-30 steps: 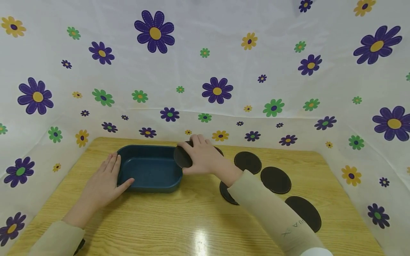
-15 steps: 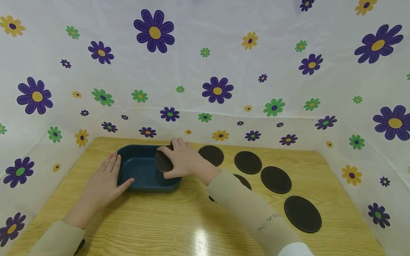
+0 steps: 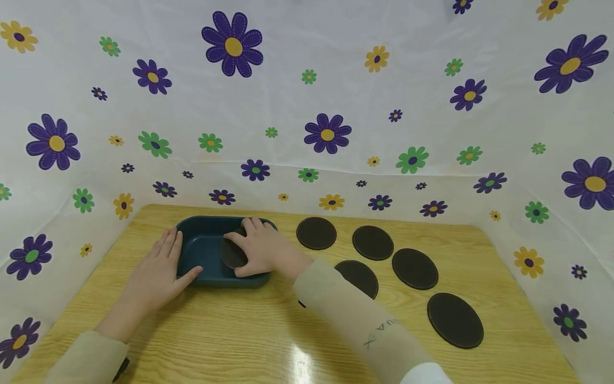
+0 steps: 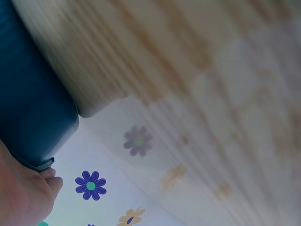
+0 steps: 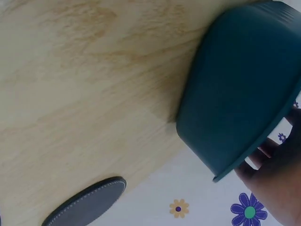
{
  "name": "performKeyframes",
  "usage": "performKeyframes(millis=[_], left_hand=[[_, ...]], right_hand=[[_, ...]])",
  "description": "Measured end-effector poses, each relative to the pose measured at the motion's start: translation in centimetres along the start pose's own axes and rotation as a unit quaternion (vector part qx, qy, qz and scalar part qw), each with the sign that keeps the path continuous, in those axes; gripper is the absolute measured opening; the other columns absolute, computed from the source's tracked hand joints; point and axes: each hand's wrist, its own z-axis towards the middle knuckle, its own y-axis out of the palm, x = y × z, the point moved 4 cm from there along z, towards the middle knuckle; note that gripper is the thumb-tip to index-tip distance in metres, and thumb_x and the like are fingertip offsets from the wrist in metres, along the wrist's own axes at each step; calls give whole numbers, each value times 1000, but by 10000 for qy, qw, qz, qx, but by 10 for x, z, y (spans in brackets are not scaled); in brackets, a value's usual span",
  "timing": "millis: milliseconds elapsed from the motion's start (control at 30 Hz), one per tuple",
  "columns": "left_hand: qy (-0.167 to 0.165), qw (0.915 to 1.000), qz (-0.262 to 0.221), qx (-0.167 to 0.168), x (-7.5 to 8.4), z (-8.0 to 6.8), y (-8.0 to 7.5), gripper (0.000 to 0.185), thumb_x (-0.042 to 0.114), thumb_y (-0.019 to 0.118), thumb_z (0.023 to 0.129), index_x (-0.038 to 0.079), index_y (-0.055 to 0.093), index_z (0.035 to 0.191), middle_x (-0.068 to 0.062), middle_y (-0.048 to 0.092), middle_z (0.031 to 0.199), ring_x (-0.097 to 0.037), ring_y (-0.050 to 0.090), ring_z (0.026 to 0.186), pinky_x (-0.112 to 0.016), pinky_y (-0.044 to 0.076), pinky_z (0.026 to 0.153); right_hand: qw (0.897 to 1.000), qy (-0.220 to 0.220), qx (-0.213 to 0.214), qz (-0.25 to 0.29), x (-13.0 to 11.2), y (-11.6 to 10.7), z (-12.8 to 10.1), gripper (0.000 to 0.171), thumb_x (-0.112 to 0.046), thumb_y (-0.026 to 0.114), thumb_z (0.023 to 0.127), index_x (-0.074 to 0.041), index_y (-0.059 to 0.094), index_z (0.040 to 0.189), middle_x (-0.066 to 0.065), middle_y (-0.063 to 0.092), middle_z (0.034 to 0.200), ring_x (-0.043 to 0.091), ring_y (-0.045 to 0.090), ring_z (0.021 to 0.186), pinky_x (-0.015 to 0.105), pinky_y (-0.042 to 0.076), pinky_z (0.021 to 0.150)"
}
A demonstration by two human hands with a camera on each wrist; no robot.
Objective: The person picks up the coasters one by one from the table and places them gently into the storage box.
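Note:
A dark teal oblong tray (image 3: 196, 261) sits on the wooden table, also seen from outside in the left wrist view (image 4: 28, 108) and the right wrist view (image 5: 235, 94). My right hand (image 3: 256, 248) holds a round black coaster (image 3: 232, 255) inside the tray, fingers curled round its edge. My left hand (image 3: 158, 272) lies flat against the tray's left end, fingers straight and thumb along its near side. In the left wrist view only a bit of that hand (image 4: 23, 197) shows by the tray's rim.
Several black round coasters lie on the table to the right of the tray, such as one (image 3: 316, 233), another (image 3: 372, 242) and a nearer one (image 3: 454, 320). A flowered white cloth (image 3: 307, 106) walls the table at back and sides.
My right hand has carried the coaster leftward and down from the tray's right rim into the tray. The left hand has stayed against the tray.

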Motion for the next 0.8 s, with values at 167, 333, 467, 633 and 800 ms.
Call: performKeyframes(millis=[167,333,467,633,800], left_hand=[[43,10000,-36,32,0,1,0,105,64,54,103,-16,21,162,-37,20,170,-53,22,160,-64,26,130],[55,10000,-43,33,0,0,-1,105,64,56,103,-17,23,161,-38,21,170,-54,23,159,-65,29,128],[58,10000,-27,34,0,0,-2,105,64,56,103,-16,22,162,-38,21,170,-53,23,159,-64,28,129],[45,10000,18,24,-1,0,-2,105,64,56,103,-16,22,162,-37,20,171,-53,24,159,-64,28,129],[17,10000,0,-22,-1,1,-2,105,64,56,103,-16,21,162,-36,19,171,-53,23,160,-65,28,128]], right_hand=[[9999,47,-37,-118,0,2,-1,80,-66,62,95,-33,38,164,11,43,161,27,45,146,42,48,117],[9998,151,-39,-114,6,-1,-4,81,-65,62,96,-32,37,165,11,41,163,27,43,150,44,46,121],[9995,265,-111,97,14,-2,-7,83,-64,63,96,-31,34,167,12,36,167,30,39,154,47,40,126],[9993,360,-19,127,24,-7,-13,82,-64,63,96,-30,36,166,12,35,166,30,39,153,46,40,127],[9990,427,51,107,36,-15,-25,80,-63,62,98,-29,36,166,12,36,166,30,38,152,50,40,126]])
